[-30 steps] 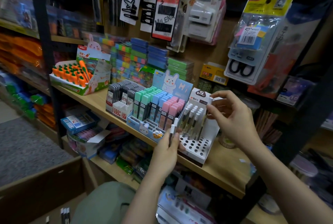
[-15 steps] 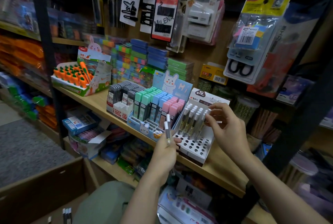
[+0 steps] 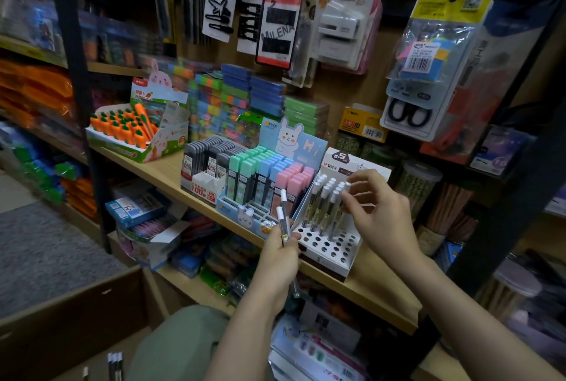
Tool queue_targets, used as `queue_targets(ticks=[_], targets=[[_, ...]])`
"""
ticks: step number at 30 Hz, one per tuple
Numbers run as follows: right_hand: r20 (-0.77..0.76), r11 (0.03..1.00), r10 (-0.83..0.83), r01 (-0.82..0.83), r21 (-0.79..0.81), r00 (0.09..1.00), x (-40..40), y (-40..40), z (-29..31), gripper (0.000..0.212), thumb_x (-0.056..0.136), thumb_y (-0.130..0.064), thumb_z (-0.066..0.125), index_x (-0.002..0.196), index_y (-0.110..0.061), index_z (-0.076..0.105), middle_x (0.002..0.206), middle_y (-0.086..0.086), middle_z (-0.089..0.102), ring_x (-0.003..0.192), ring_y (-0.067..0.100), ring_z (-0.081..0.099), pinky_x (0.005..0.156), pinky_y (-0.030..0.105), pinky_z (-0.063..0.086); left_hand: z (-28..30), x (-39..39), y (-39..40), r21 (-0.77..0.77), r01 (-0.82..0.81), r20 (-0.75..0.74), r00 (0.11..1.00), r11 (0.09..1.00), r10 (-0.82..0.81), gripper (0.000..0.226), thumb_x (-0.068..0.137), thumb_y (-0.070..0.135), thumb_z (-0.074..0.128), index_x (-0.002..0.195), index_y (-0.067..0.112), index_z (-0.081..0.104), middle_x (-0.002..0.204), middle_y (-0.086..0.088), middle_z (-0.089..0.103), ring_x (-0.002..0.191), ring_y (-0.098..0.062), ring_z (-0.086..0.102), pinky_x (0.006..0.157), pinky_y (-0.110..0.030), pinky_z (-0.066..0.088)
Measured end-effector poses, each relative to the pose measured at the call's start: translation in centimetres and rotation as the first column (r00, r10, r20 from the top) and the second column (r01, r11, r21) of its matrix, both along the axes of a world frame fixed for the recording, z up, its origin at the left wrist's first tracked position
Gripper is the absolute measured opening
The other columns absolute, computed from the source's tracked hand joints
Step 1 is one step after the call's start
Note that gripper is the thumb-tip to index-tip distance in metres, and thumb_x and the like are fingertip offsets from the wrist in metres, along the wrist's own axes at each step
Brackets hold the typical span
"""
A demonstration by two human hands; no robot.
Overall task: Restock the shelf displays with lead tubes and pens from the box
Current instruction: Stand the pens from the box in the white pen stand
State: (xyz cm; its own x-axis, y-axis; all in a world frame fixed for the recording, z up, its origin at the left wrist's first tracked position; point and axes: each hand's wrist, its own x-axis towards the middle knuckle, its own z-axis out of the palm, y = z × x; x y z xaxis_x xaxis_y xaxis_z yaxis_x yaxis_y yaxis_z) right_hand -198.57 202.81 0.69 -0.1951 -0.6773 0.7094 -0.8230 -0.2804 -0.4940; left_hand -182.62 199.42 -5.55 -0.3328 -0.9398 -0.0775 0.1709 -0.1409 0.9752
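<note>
A white display stand [image 3: 332,247] with rows of round holes sits on the wooden shelf [image 3: 372,287]. Several clear lead tubes with white caps [image 3: 324,203] stand in its back rows; the front holes are bare. My left hand [image 3: 280,253] grips two white-capped lead tubes [image 3: 283,215], held upright just left of the stand. My right hand [image 3: 378,215] hovers over the stand, its fingertips at the cap of a tube on the right end of the rows. The cardboard box [image 3: 73,313] is at the lower left with a few tubes [image 3: 115,363] in it.
A pastel lead-case display with a rabbit card [image 3: 266,178] and a black lead box [image 3: 205,169] stand left of the stand. A carrot-pen display [image 3: 131,132] sits farther left. Packaged goods hang above, scissors [image 3: 410,114] at the right. Jars [image 3: 418,184] stand behind.
My right hand dropped from the stand's top card to the tube caps. My left hand raised its tubes higher beside the stand.
</note>
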Motion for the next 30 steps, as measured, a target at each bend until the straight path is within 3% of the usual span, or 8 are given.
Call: queue_targets(ticks=[3, 8, 13, 16, 19, 22, 26, 30], targets=[[-0.032, 0.999, -0.031, 0.031, 0.005, 0.999, 0.1, 0.1, 0.1, 0.020, 0.087, -0.020, 0.071, 0.098, -0.028, 0.056, 0.080, -0.019, 0.063, 0.079, -0.005, 0.064, 0.066, 0.007, 0.050, 0.0, 0.1, -0.1, 0.004, -0.014, -0.082, 0.997, 1.000, 0.014, 0.027, 0.102, 0.010, 0.043, 0.104, 0.036, 0.053, 0.092, 0.002, 0.063, 0.074, -0.009, 0.055, 0.068, -0.024, 0.052], [-0.106, 0.990, -0.131, 0.136, 0.043, 0.986, -0.1, -0.1, -0.5, 0.018, 0.085, -0.017, 0.074, 0.092, -0.021, 0.058, 0.081, -0.012, 0.061, 0.076, -0.003, 0.061, 0.066, 0.011, 0.049, 0.3, 0.2, 0.4, -0.019, 0.024, -0.151, 0.988, 1.000, -0.026, 0.023, 0.100, 0.009, 0.047, 0.111, 0.025, 0.060, 0.093, 0.003, 0.073, 0.069, -0.006, 0.060, 0.070, -0.025, 0.055], [-0.176, 0.976, -0.191, 0.206, 0.071, 0.966, -0.4, 0.0, -0.8, 0.016, 0.081, -0.019, 0.078, 0.091, -0.017, 0.065, 0.088, -0.004, 0.053, 0.073, 0.008, 0.054, 0.069, 0.029, 0.052, 0.5, 0.3, 0.4, -0.043, 0.084, -0.187, 0.978, 0.996, -0.091, 0.019, 0.100, 0.013, 0.050, 0.113, 0.014, 0.063, 0.096, -0.001, 0.075, 0.068, -0.006, 0.061, 0.067, -0.021, 0.053], [-0.086, 0.979, -0.186, 0.192, 0.066, 0.979, -0.6, 0.4, 0.1, 0.010, 0.085, -0.028, 0.073, 0.094, -0.028, 0.070, 0.091, -0.011, 0.056, 0.071, 0.004, 0.056, 0.066, 0.017, 0.049, 0.7, 0.3, 0.5, -0.065, 0.154, -0.218, 0.962, 0.986, -0.165, 0.020, 0.099, 0.013, 0.050, 0.115, 0.014, 0.063, 0.100, -0.003, 0.075, 0.072, -0.009, 0.058, 0.067, -0.021, 0.051], [0.096, 0.993, -0.071, 0.061, 0.105, 0.993, -0.2, 0.7, 1.4, 0.021, 0.090, -0.032, 0.067, 0.110, -0.038, 0.065, 0.094, -0.016, 0.067, 0.084, -0.003, 0.063, 0.069, 0.010, 0.049, 1.0, 0.2, 0.7, -0.110, 0.231, -0.227, 0.941, 0.967, -0.250, 0.022, 0.099, 0.014, 0.050, 0.116, 0.016, 0.064, 0.101, -0.003, 0.074, 0.071, -0.008, 0.058, 0.066, -0.022, 0.050], [0.266, 0.966, 0.109, -0.166, 0.201, 0.958, 0.7, 0.8, 2.0, 0.041, 0.093, -0.024, 0.065, 0.131, -0.035, 0.057, 0.102, -0.012, 0.073, 0.097, 0.000, 0.067, 0.084, 0.022, 0.054, 1.2, 0.1, 1.2, -0.126, 0.325, -0.235, 0.908, 0.937, -0.347, 0.024, 0.101, 0.016, 0.045, 0.118, 0.015, 0.062, 0.099, -0.002, 0.073, 0.065, -0.006, 0.054, 0.061, -0.020, 0.046], [0.418, 0.926, 0.246, -0.340, 0.166, 0.874, 1.3, 1.2, 2.2, 0.035, 0.089, -0.009, 0.067, 0.120, -0.026, 0.065, 0.092, 0.002, 0.076, 0.090, 0.012, 0.072, 0.086, 0.035, 0.058, 1.4, 0.1, 1.5, -0.116, 0.446, -0.261, 0.848, 0.887, -0.461, 0.027, 0.103, 0.018, 0.041, 0.122, 0.013, 0.059, 0.106, -0.006, 0.072, 0.065, -0.007, 0.054, 0.059, -0.020, 0.045], [0.453, 0.946, 0.231, -0.307, 0.103, 0.861, 0.3, 1.9, 2.9, 0.031, 0.083, -0.011, 0.072, 0.112, -0.022, 0.065, 0.085, 0.006, 0.075, 0.081, 0.020, 0.073, 0.070, 0.029, 0.060, 1.1, 0.1, 1.3, -0.052, 0.389, -0.261, 0.884, 0.920, -0.388, 0.027, 0.103, 0.025, 0.041, 0.122, 0.021, 0.060, 0.109, -0.006, 0.072, 0.085, -0.018, 0.068, 0.073, -0.033, 0.058]])
